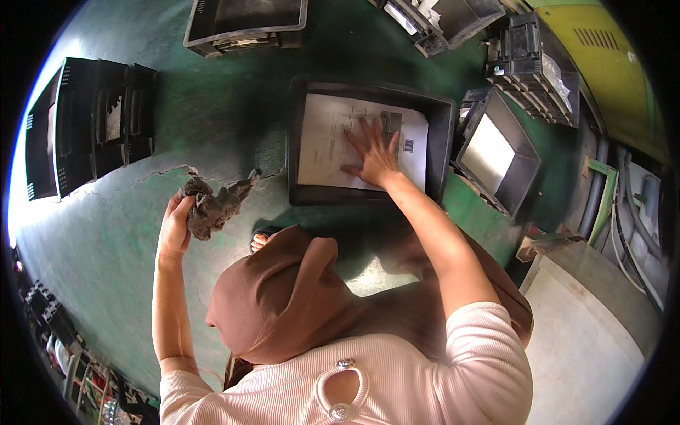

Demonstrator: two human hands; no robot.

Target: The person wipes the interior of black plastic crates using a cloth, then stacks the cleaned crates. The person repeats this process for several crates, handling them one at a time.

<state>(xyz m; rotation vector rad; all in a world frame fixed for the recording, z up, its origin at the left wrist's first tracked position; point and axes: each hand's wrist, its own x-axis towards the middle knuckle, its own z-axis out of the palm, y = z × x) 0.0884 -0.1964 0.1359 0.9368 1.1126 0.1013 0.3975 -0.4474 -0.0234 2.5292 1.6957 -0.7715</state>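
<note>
My left hand (pixel 175 225) grips a crumpled, dirty grey-brown rag (pixel 210 210) out to the left, above the floor. One end of the rag trails off toward the right. With fingers spread, my right hand (pixel 375 157) lies flat on a printed white sheet of paper (pixel 326 145). That sheet rests in the bottom of a black plastic crate (pixel 368 197) in front of me. The hand covers part of the print.
Black crates (pixel 106 120) stand stacked at the left. Another crate (pixel 248 21) is at the far side. More crates (pixel 499 152) sit at the right, some holding white papers. A yellow-green cabinet (pixel 602 64) and a pale surface (pixel 574 319) are on the right. The green floor (pixel 120 255) is cracked.
</note>
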